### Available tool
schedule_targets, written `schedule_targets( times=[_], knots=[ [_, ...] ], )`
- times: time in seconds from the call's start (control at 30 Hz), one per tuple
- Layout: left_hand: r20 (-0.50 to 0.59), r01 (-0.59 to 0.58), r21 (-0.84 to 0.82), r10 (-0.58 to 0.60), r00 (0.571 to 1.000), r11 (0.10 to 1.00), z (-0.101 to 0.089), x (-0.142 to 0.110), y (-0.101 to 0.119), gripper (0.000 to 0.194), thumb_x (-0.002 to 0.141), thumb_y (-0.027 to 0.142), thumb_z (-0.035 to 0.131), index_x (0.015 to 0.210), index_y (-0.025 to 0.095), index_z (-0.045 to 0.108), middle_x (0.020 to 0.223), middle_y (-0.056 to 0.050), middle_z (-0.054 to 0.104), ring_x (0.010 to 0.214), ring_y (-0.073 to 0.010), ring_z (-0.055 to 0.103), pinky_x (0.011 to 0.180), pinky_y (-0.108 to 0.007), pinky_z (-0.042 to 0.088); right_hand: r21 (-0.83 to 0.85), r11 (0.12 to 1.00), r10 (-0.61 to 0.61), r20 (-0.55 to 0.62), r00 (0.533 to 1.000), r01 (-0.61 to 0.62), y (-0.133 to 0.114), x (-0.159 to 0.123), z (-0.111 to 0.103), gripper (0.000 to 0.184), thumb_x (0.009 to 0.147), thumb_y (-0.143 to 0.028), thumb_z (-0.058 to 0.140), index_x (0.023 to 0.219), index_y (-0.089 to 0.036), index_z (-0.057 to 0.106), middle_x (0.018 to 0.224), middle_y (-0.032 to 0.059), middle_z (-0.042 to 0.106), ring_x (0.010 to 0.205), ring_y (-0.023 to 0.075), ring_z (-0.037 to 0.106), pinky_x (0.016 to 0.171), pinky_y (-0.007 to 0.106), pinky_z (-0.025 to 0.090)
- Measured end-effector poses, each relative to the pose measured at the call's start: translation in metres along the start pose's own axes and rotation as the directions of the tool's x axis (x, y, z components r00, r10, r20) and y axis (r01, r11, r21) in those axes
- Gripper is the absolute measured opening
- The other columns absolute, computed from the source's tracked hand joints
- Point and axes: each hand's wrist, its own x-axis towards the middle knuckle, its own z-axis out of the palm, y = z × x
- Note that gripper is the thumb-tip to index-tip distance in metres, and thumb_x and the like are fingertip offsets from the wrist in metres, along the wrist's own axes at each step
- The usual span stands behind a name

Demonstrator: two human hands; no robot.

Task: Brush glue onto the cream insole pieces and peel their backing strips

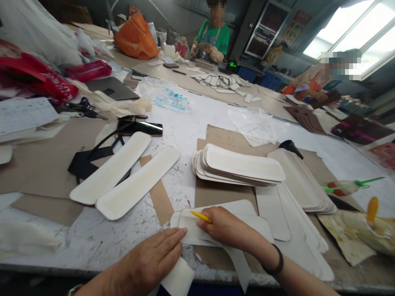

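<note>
fingers of the right hand [226,228] are closed in a pinch around a yellow pointed tool [201,216], whose tip sticks out past them over the pale panels [262,227] at the near edge of the table [101,242]. the tool lies at a low slant, its long axis running roughly left to right, the tip aimed left and slightly to the far side. the left hand [154,255] has its fingers pressed together and stretched toward the right and far side, fingertips at the near left end of those panels; a white folded piece [179,277] sits below the fingers, and whether the thumb grips it cannot be told. the panels under the hands have rounded corners and run mostly left to right, overlapping. a narrow pale strip [240,267] slants from beneath them over the near edge.

just beyond the right hand is a stack of cream trimmed panels [243,164], on brown cardboard [212,197], with fanned pale sheets [300,181] to its right. to the left, two loose cream panels [125,176] lie side by side, long axes slanting from near left to far right, one partly over a tan strip [162,201].
</note>
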Motion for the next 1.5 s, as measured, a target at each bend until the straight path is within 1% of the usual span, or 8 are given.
schedule_targets(
  times=[0.27,0.57,0.87,1.03,1.17,1.27,1.4,1.5],
  knots=[
    [-0.083,0.009,0.011,-0.008,0.996,1.000,0.017,-0.003,-0.001,0.023,0.088,0.006,0.036,0.093,0.005,0.058,0.100,-0.016,0.067,0.100,-0.0230,0.061,0.083,-0.034,0.055,-0.138,0.990,-0.006,-0.059,0.998,-0.003,-0.005,-0.002,0.003,0.031,0.085,-0.031,0.043,0.087,-0.013,0.068,0.086,0.0153,0.070,0.074,0.0237,0.064,0.058,0.027,0.039],
    [-0.124,0.024,-0.030,-0.028,0.992,0.999,0.028,-0.014,-0.001,0.024,0.088,0.006,0.037,0.101,0.004,0.057,0.110,-0.018,0.062,0.117,-0.0228,0.048,0.094,-0.034,0.048,-0.153,0.988,-0.011,-0.081,0.997,-0.001,-0.008,-0.003,0.004,0.030,0.083,-0.029,0.046,0.090,-0.010,0.068,0.088,0.0194,0.070,0.079,0.0290,0.066,0.062,0.032,0.046],
    [-0.127,0.038,-0.049,-0.044,0.991,0.998,0.034,-0.016,-0.004,0.027,0.086,0.003,0.036,0.107,0.006,0.054,0.110,-0.017,0.062,0.116,-0.0229,0.047,0.091,-0.034,0.050,-0.143,0.990,0.003,-0.076,0.997,-0.014,-0.015,-0.005,0.001,0.030,0.082,-0.027,0.048,0.091,-0.008,0.070,0.088,0.0223,0.070,0.079,0.0308,0.067,0.061,0.033,0.048],
    [-0.124,0.041,-0.026,-0.043,0.991,0.999,0.040,-0.020,-0.003,0.029,0.087,0.004,0.035,0.110,0.006,0.052,0.112,-0.018,0.061,0.115,-0.0224,0.047,0.091,-0.035,0.049,-0.126,0.992,0.018,-0.063,0.998,-0.026,-0.015,-0.011,-0.005,0.029,0.081,-0.032,0.053,0.092,-0.010,0.069,0.089,0.0197,0.070,0.080,0.0292,0.066,0.061,0.031,0.046],
    [-0.102,0.047,-0.004,-0.047,0.994,0.999,0.038,-0.020,-0.001,0.027,0.086,0.001,0.037,0.107,0.003,0.055,0.113,-0.018,0.060,0.116,-0.0217,0.047,0.096,-0.033,0.045,-0.129,0.990,0.042,-0.057,0.997,-0.049,0.006,-0.037,-0.009,0.026,0.076,-0.033,0.058,0.087,-0.013,0.069,0.086,0.0158,0.070,0.080,0.0280,0.064,0.062,0.030,0.043],
    [-0.098,0.045,0.014,-0.043,0.994,0.999,0.036,-0.019,-0.001,0.026,0.087,0.002,0.037,0.106,0.004,0.055,0.112,-0.018,0.061,0.116,-0.0206,0.046,0.096,-0.032,0.044,-0.066,0.983,0.163,-0.108,0.981,-0.171,0.037,-0.067,-0.007,0.020,0.080,-0.030,0.053,0.081,-0.015,0.067,0.083,0.0119,0.069,0.077,0.0240,0.063,0.063,0.028,0.040],
    [-0.039,0.023,0.030,-0.022,0.999,0.999,0.031,-0.019,0.000,0.025,0.087,0.001,0.038,0.107,0.002,0.053,0.113,-0.020,0.060,0.119,-0.0225,0.044,0.096,-0.034,0.044,0.173,0.940,0.331,-0.254,0.909,-0.294,0.075,-0.099,0.003,0.021,0.085,-0.027,0.043,0.080,-0.016,0.060,0.083,0.0080,0.066,0.076,0.0189,0.060,0.067,0.025,0.038],
    [-0.013,0.002,0.028,-0.001,1.000,1.000,0.028,-0.019,0.000,0.027,0.087,0.001,0.038,0.110,0.001,0.052,0.115,-0.021,0.059,0.121,-0.0241,0.042,0.095,-0.035,0.044,0.238,0.909,0.407,-0.337,0.849,-0.342,0.085,-0.107,0.013,0.022,0.087,-0.028,0.041,0.083,-0.017,0.059,0.085,0.0079,0.066,0.080,0.0199,0.059,0.070,0.026,0.038]
  ],
)
